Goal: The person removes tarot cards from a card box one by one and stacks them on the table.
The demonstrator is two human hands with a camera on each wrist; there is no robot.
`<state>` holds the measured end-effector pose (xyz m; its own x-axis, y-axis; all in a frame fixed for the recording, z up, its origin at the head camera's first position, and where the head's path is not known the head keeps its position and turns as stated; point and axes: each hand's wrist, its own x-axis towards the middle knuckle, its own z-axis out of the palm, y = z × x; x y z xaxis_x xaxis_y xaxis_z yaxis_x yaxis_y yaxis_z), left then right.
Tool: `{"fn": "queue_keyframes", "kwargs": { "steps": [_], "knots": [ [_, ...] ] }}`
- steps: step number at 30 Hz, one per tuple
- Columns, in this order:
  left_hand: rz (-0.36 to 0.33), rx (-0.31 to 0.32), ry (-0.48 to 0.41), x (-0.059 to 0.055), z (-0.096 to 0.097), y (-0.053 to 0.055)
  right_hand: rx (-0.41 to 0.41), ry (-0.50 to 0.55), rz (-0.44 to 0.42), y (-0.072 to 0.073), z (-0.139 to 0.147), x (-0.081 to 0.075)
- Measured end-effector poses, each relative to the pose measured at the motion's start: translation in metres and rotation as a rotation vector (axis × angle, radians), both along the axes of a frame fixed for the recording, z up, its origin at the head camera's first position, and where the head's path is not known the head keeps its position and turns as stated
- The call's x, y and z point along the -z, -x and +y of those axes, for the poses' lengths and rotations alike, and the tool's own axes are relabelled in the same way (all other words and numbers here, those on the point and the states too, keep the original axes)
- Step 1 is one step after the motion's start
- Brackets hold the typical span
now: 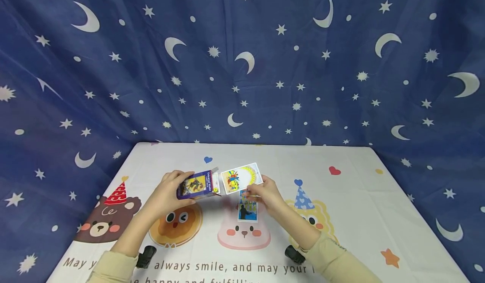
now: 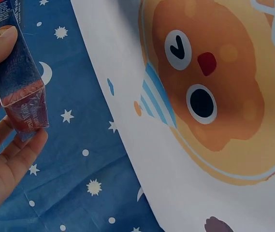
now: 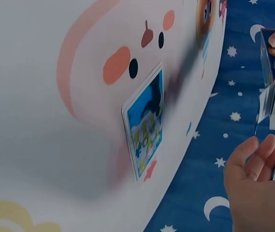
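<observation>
My left hand [image 1: 166, 195] grips a purple tarot card box [image 1: 193, 185] from its left end, thumb on one side and fingers on the other. The box is tilted above the table, its flap open toward the right, with a white card edge showing at the mouth. Just right of that mouth, my right hand [image 1: 268, 193] pinches a picture card [image 1: 242, 178] with a yellow arc on it by its lower right edge. Below it, a small stack of cards [image 3: 146, 126] with a blue picture on top lies on the table, partly covered by the right fingers in the head view.
A white tablecloth [image 1: 352, 215] printed with cartoon animals, hearts and lettering covers the table. Behind and beside it hangs a blue curtain [image 1: 273, 85] with moons and stars. Black devices [image 1: 146, 256] sit at both wrists.
</observation>
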<state>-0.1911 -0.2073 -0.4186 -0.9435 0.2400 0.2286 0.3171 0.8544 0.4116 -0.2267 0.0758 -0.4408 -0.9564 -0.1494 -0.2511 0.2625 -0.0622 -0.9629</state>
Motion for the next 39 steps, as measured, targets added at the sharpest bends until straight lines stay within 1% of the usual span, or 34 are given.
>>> {"fn": "queue_keyframes", "kwargs": {
  "steps": [4,11,19,29,39],
  "knots": [
    [-0.011,-0.012,-0.003,0.001,-0.003,-0.002,-0.013,-0.017,0.02,0.002,0.004,-0.004],
    [-0.012,-0.019,0.011,0.004,-0.007,-0.004,-0.01,-0.024,-0.012,0.005,0.011,-0.006],
    [-0.03,-0.027,0.004,0.003,-0.006,-0.005,-0.014,-0.067,0.013,0.006,0.018,-0.009],
    [-0.035,-0.024,0.001,0.003,-0.006,-0.006,0.015,-0.107,0.057,0.007,0.023,-0.013],
    [-0.034,-0.025,0.008,0.002,-0.008,-0.007,0.052,-0.104,0.073,0.01,0.023,-0.015]
  ]
}}
